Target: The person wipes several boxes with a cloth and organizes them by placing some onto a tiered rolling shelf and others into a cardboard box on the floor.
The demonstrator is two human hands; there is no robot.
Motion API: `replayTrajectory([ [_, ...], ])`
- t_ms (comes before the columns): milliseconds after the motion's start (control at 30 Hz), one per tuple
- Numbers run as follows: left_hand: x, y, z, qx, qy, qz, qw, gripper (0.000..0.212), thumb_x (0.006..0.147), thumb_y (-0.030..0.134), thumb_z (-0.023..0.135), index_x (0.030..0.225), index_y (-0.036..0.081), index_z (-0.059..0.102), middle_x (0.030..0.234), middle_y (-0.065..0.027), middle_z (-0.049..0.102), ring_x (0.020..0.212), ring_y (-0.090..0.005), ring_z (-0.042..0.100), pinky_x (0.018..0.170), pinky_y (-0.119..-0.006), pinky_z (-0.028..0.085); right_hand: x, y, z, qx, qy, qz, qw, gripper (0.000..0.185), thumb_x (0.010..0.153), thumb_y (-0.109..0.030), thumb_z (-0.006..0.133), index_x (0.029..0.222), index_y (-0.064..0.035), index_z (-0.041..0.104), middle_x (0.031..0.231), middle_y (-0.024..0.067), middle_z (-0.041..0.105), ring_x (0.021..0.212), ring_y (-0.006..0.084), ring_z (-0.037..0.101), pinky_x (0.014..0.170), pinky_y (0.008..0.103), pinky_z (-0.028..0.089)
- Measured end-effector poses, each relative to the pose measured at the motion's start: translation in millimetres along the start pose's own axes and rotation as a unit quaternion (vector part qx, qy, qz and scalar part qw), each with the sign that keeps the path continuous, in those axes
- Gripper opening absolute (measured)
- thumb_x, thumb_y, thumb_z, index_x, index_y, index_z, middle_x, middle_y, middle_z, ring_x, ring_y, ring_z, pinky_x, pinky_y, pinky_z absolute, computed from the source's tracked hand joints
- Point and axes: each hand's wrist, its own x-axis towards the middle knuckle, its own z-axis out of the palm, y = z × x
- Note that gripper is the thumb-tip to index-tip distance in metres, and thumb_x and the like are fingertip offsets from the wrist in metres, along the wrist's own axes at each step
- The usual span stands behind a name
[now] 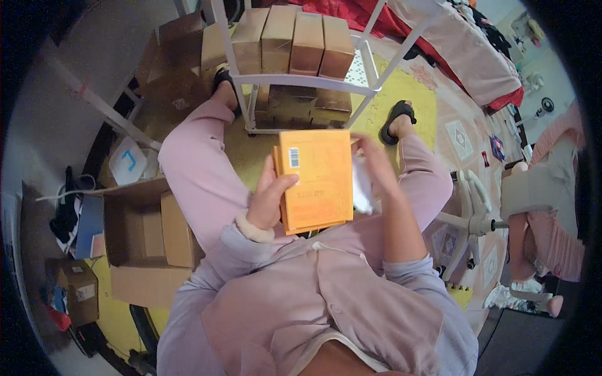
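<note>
My left hand point(270, 197) grips a small stack of flat orange boxes point(320, 181), with the thumb across the front one. The front box bears a barcode and faint print; edges of at least one more box show behind it at the left and bottom. Blurred, my right hand point(376, 164) is at the upper right corner of the stack, its fingertips partly hidden behind it. A white, thin sheet-like thing point(361, 185) shows between that hand and the boxes; whether the hand holds it is not plain.
Ahead stands a white shelf rack point(305, 82) with several brown cartons point(308, 42) on two levels. An open cardboard box point(134, 230) lies beside my left leg. At the right are a white chair base point(470, 225) and a seated person point(541, 211).
</note>
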Motion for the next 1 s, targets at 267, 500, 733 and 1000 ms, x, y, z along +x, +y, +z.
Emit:
replayTrajectory([
  [267,33,21,34,0.184,-0.049,0.176,0.966,0.073,0.073,0.003,0.055,0.130,0.004,0.009,0.120,-0.0094,0.035,0.111,-0.0196,0.038,0.093,-0.031,0.032,-40,-43,23,0.202,-0.119,0.012,0.972,0.047,0.078,-0.022,0.060,0.114,0.0016,0.042,0.104,0.0073,0.052,0.090,0.0109,0.050,0.077,0.0242,0.042],
  [500,90,65,79,0.254,-0.098,0.233,0.934,0.068,0.072,-0.003,0.052,0.131,0.002,0.019,0.122,-0.0113,0.040,0.106,-0.0181,0.044,0.087,-0.028,0.038,-16,-33,-5,0.226,0.059,-0.094,0.968,0.028,0.083,-0.021,0.054,0.103,-0.0025,0.050,0.084,0.0007,0.051,0.074,0.0060,0.047,0.064,0.0194,0.039],
  [733,190,106,119,0.165,-0.077,0.132,0.974,0.060,0.075,0.002,0.049,0.130,0.005,0.025,0.107,-0.0111,0.049,0.090,-0.0180,0.053,0.075,-0.028,0.046,-20,-15,-30,0.267,0.130,-0.022,0.955,0.018,0.084,-0.022,0.053,0.089,-0.0049,0.056,0.069,-0.0045,0.048,0.058,0.0036,0.041,0.052,0.0177,0.034],
  [1000,313,107,123,0.670,-0.018,0.245,0.700,0.050,0.070,0.014,0.057,0.116,0.003,0.045,0.106,-0.0124,0.054,0.091,-0.0214,0.054,0.080,-0.027,0.043,-23,-15,-30,0.270,0.115,-0.055,0.954,0.016,0.083,-0.019,0.055,0.088,-0.0043,0.055,0.071,-0.0038,0.049,0.062,0.0030,0.042,0.055,0.0172,0.035],
])
